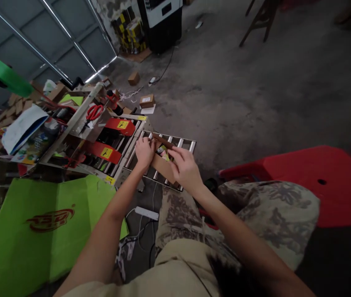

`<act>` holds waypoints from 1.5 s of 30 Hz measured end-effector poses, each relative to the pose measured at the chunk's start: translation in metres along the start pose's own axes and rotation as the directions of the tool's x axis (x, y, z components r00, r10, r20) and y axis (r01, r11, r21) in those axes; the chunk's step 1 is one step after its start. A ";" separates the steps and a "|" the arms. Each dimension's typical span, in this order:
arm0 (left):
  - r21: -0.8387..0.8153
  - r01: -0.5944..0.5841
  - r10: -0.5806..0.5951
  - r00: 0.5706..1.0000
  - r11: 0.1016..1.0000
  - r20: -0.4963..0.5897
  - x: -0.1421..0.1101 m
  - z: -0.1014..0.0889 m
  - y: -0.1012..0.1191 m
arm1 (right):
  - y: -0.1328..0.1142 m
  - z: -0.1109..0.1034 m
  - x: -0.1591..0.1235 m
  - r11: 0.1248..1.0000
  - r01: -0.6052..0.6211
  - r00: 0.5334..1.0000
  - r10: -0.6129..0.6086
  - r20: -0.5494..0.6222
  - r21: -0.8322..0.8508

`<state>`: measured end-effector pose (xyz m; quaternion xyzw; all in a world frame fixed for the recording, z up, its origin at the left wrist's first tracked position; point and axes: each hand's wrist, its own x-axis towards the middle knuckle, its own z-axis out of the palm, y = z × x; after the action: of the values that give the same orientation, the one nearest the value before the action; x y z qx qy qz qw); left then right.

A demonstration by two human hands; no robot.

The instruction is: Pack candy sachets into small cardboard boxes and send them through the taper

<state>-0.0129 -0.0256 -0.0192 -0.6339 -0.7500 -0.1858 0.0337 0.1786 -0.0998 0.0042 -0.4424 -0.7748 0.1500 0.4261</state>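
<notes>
A small brown cardboard box [164,167] rests on the metal rollers of a short conveyor [180,143], its top flaps raised. Inside it shows a colourful packet [163,153], green and pinkish, partly covered by the flaps. My left hand [145,152] grips the box's left end with bent fingers. At the right end, my right hand [185,167] has its fingers over the rim and the thumb against the near flap. The undersides of both hands' grips are hidden.
Left of the rollers stands a box-sealing machine with red guides [109,153] and red-handled scissors [93,113] on top. A green printed sheet [39,206] hangs nearby. A power strip [146,213], cables and small boxes [147,100] lie on the floor. A red stool [342,177] is at right.
</notes>
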 end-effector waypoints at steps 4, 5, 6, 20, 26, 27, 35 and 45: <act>-0.158 -0.132 0.123 0.990 0.978 -0.064 0.000 0.000 -0.006 | 0.005 -0.004 0.013 0.979 -0.170 0.984 0.176 0.041 -0.114; -0.191 -0.185 0.177 0.982 0.964 -0.062 0.000 -0.001 -0.007 | 0.008 -0.004 0.015 0.971 -0.204 0.972 0.216 0.095 -0.126; -0.215 -0.238 0.233 0.971 0.947 -0.047 0.000 -0.002 -0.008 | 0.012 -0.002 0.017 0.967 -0.220 0.959 0.239 0.154 -0.130; -0.223 -0.486 0.524 0.835 0.845 0.166 0.009 -0.004 -0.010 | 0.026 0.000 0.023 0.973 -0.200 0.936 0.225 0.270 -0.117; -0.367 -0.243 0.193 0.967 0.898 -0.167 -0.005 0.006 -0.016 | 0.020 0.002 0.003 0.987 -0.090 0.949 0.126 0.290 -0.135; -0.405 -0.186 0.093 0.966 0.895 -0.239 -0.007 0.008 -0.018 | 0.018 0.004 -0.004 0.990 -0.054 0.949 0.092 0.303 -0.130; -0.462 -0.132 0.050 0.981 0.877 -0.187 -0.010 0.008 -0.016 | 0.014 0.018 -0.032 0.987 -0.012 0.937 0.067 0.342 -0.163; -0.343 -0.462 0.553 0.796 0.818 0.246 -0.093 -0.011 0.032 | 0.053 0.005 -0.026 0.779 -0.328 0.932 0.175 0.318 0.534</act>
<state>0.0342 -0.1122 -0.0279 -0.8336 -0.5130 -0.1581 -0.1303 0.2109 -0.0903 -0.0452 -0.3692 -0.6728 0.4890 0.4147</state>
